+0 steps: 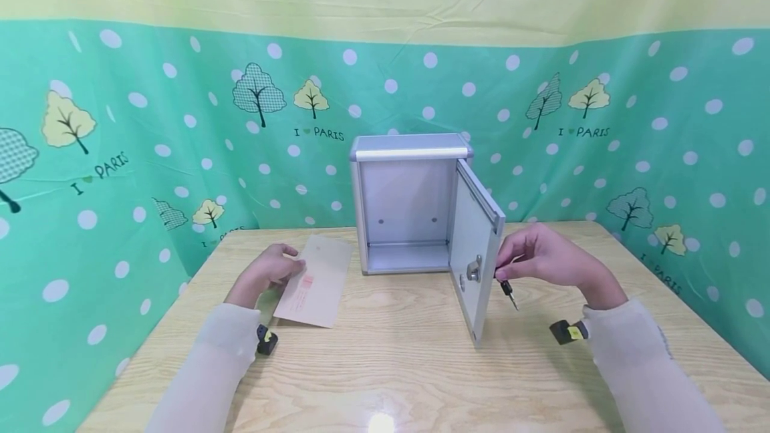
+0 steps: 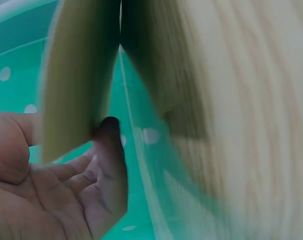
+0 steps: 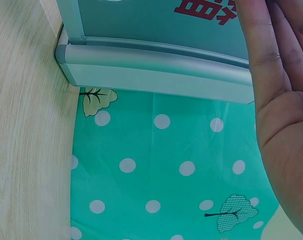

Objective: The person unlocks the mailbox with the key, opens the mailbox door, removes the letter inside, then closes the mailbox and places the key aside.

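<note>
On the left, my left hand (image 1: 272, 268) pinches the edge of a beige envelope (image 1: 327, 271) with red print, thumb on its face. The envelope is tilted just off the wooden table; in the left wrist view the envelope (image 2: 74, 85) sits between thumb and fingers. A metal letter box (image 1: 412, 142) stands at centre, its door (image 1: 472, 219) swung outward to the right. My right hand (image 1: 547, 256) pinches a key at the door's outer side, where a second key (image 1: 509, 291) dangles. The pinched key is mostly hidden by the fingers. A lock cam (image 1: 474, 268) shows on the door's inner face.
The box's interior shows a bare back wall and floor. A wooden table (image 1: 385, 353) lies beneath everything. Behind it hangs a green dotted curtain (image 1: 391, 105). Red characters (image 3: 204, 9) mark the door's outer face in the right wrist view.
</note>
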{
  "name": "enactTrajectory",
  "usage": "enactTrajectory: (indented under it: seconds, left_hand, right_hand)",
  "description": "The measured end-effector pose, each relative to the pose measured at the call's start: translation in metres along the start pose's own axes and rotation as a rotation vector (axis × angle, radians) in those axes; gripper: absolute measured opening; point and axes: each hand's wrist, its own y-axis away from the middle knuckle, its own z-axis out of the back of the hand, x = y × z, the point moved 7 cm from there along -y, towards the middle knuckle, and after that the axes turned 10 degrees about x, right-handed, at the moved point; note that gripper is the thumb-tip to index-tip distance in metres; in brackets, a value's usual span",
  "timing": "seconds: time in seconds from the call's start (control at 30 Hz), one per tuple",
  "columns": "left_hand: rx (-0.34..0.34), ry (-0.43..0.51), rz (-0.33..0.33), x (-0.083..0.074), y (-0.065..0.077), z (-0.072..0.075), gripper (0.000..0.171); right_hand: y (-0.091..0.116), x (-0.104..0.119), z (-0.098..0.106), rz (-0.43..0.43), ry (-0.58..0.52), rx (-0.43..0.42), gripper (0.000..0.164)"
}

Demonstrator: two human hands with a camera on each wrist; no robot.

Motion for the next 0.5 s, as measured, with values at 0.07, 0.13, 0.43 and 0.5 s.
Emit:
enactTrajectory:
  seconds: [0.07, 0.13, 0.43, 0.5]
  left_hand:
    - [-0.003, -0.009, 0.006, 0.001, 0.0005, 0.0002, 0.057]
    - [-0.006, -0.018, 0.011, 0.0018, 0.0009, 0.0, 0.056]
    - [-0.017, 0.013, 0.049, 0.0037, 0.0048, -0.0005, 0.051]
    - [-0.006, 0.034, 0.046, 0.0035, 0.0061, -0.0013, 0.052]
  right_hand:
    - [0.0, 0.0003, -0.0003, 0.0, 0.004, 0.001, 0.013]
    - [0.0001, 0.0002, -0.0004, -0.002, 0.007, 0.0, 0.013]
    - [0.0005, 0.0003, -0.0003, 0.001, 0.014, 0.002, 0.013]
    - [0.0005, 0.0008, -0.0003, 0.003, 0.011, 0.003, 0.013]
